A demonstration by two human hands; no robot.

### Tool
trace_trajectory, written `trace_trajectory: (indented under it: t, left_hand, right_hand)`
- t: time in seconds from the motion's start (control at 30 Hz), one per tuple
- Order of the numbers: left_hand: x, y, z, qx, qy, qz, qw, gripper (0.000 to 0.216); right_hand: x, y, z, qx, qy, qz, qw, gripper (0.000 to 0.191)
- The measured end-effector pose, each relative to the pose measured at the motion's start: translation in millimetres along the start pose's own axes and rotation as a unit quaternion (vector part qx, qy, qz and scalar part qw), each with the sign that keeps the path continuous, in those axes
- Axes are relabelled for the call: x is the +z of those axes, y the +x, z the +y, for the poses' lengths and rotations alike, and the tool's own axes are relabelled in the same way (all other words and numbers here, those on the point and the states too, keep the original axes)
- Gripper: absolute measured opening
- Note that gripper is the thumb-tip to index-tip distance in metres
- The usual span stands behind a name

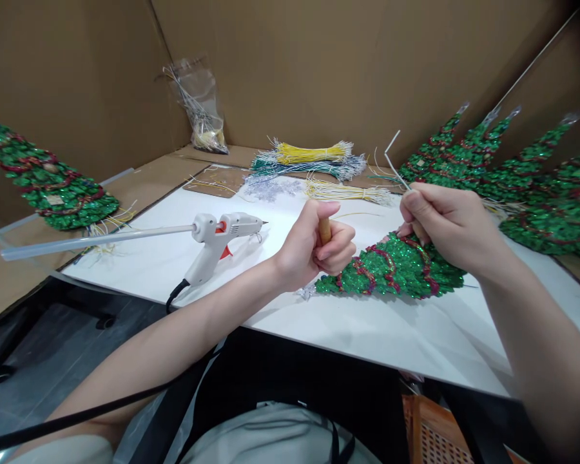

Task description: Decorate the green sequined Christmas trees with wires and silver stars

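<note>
My left hand (314, 241) is closed in a fist, thumb up, around a tan wooden handle (325, 230). Most of that handle is hidden by the fingers, so I cannot tell what tool it belongs to. My right hand (447, 222) pinches a thin white wire (393, 161) with a sharp bend near its upper end. Below and between both hands, a small green glittery Christmas tree (384, 267) with red garlands lies on its side. Its silvery tip points left, and my right hand overlaps its upper edge.
A white glue gun (232, 225) with a long glue stick stands left on the white board (140, 274). Wire bundles (314, 154) lie at the back, near a clear bag (205, 116). Upright trees (483, 151) stand at right; another tree (48, 177) stands at left.
</note>
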State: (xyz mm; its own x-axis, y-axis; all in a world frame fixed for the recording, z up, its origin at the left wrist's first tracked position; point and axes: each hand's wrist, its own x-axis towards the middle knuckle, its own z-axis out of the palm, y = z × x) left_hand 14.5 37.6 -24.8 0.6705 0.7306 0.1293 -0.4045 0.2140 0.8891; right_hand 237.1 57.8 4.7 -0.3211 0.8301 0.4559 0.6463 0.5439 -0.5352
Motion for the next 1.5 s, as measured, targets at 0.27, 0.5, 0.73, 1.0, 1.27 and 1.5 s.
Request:
trace_trajectory:
  t: [0.27, 0.5, 0.73, 1.0, 1.27, 1.5]
  left_hand:
    - [0.4, -7.5, -4.1, 0.069, 0.011, 0.003, 0.998, 0.058]
    - [3.4, -9.2, -2.6, 0.081, 0.024, 0.026, 0.996, 0.068]
    - [2.4, -12.0, 2.2, 0.097, 0.025, 0.044, 0.994, 0.076]
    - [1.0, -11.6, 3.0, 0.102, 0.024, 0.051, 0.993, 0.078]
    - [-0.3, -13.6, 6.0, 0.117, 0.013, 0.065, 0.991, 0.078]
    - [-0.4, -14.4, 8.3, 0.139, 0.001, 0.081, 0.987, 0.078]
  right_hand:
    - [0.0, -1.3, 0.2, 0.0, -0.006, 0.003, 1.0, 0.051]
    - [-4.1, -3.9, 2.8, 0.0, 0.0, -0.011, 1.0, 0.048]
    - [-7.1, -5.2, -0.6, 0.004, 0.026, -0.017, 1.0, 0.044]
    - [-9.2, -7.6, -3.1, -0.009, 0.085, -0.02, 0.996, 0.037]
    - [-10.1, -5.5, 5.3, -0.022, 0.122, 0.061, 0.99, 0.032]
    - [-18.6, 0.0, 17.7, -0.002, 0.155, 0.187, 0.97, 0.032]
